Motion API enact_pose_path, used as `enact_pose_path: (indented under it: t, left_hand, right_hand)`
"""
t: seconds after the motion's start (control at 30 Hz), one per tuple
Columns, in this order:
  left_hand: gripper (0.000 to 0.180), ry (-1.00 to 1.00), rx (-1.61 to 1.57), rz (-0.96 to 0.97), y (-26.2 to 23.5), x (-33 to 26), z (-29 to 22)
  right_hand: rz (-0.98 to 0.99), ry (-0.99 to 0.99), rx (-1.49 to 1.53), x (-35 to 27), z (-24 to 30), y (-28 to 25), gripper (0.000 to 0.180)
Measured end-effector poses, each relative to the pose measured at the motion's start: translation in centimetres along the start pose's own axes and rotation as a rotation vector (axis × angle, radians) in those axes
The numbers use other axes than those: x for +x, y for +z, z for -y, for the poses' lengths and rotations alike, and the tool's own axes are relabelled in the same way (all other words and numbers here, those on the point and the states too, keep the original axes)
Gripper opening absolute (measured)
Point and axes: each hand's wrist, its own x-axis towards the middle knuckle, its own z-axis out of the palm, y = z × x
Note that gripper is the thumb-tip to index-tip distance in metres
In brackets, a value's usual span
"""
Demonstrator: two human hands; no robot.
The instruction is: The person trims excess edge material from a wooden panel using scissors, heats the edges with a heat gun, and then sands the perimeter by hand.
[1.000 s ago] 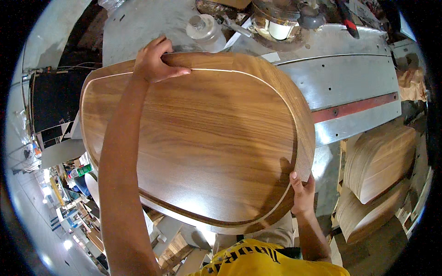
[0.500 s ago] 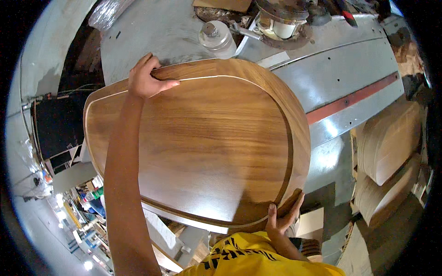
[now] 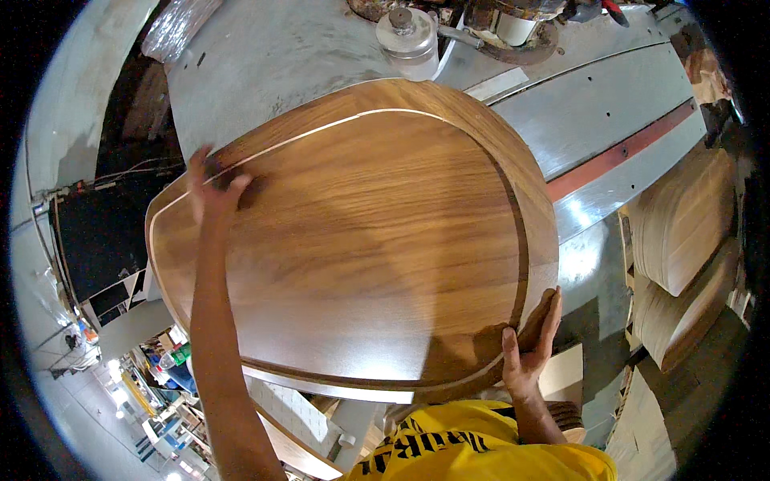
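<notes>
At the far left of the grey surface (image 3: 265,60), a clear plastic bundle (image 3: 178,34). Nearer you, your left hand (image 3: 210,192), blurred, at the upper left rim of the panel (image 3: 353,240); fingers spread and released, thumb held apart. Whether they touch the wood, you cannot tell.

Panel fills the middle, in front of you and between your hands, its far part overlapping the surface. Brown grain, rounded corners, raised rim, pale line along the rim's upper inner side. What bears its weight is hidden.

Just beyond the far edge, a bottle (image 3: 407,46) stands upright on the surface. Below the near edge, your yellow shirt (image 3: 481,437).

Right hand (image 3: 529,365) at the lower right of the panel: fingers grasping the rim, thumb on the upper side, the others along the outer edge. Farther right, a red strip (image 3: 622,152) slants across the surface. Far right, two stacks (image 3: 682,220) of curved wood sheets, well apart from your hand.
</notes>
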Motion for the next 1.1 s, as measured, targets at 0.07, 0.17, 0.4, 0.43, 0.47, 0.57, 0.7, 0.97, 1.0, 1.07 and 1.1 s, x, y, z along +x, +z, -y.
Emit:
enact_pose_path:
  t: [0.07,0.17,0.4,0.43,0.47,0.57,0.7,0.97,1.0,1.07,1.1]
  left_hand:
    - [0.078,-0.228,0.344,-0.25,-5.9,-6.4,3.6]
    - [0.08,-0.539,0.556,-0.572,-19.2,-23.9,12.0]
    - [0.087,-1.772,-0.099,-0.806,-23.4,-46.8,4.7]
    - [0.077,-1.668,-0.504,-0.746,-24.5,-49.6,5.9]
    - [0.092,-1.47,-0.609,-0.739,-25.2,-51.8,6.8]
    - [0.104,-1.117,-0.728,-0.714,-24.7,-55.1,9.4]
    - [0.074,-1.349,-0.777,-0.614,-25.7,-55.0,10.1]
    - [0.068,-1.531,-0.491,-0.766,-21.5,-54.6,3.6]
    - [0.071,-1.49,-0.576,-0.732,-21.3,-55.1,3.3]
    - [0.077,-1.407,-0.728,-0.677,-22.2,-58.0,3.3]
    - [0.103,-1.42,-0.877,-0.554,-22.8,-58.8,3.3]
  right_hand:
    - [0.013,0.007,-0.003,0.4,0.3,0.1,0.088]
    - [0.026,0.005,0.127,1.0,0.6,0.2,0.087]
    - [0.043,0.004,0.088,2.9,1.8,0.8,0.087]
    - [0.029,-0.004,0.107,3.2,2.0,1.1,0.086]
    - [0.023,-0.007,0.138,3.7,2.1,1.3,0.086]
    - [0.055,-0.07,-0.049,4.8,2.1,0.6,0.085]
    - [0.052,-0.135,-0.098,6.2,3.2,1.0,0.084]
    - [0.062,-0.317,-0.374,8.7,4.1,1.4,0.07]
    - [0.079,-0.333,-0.4,9.1,4.2,1.1,0.068]
    - [0.128,-0.365,-0.443,10.0,4.5,1.0,0.063]
    - [0.134,-0.377,-0.447,10.7,5.1,1.2,0.062]
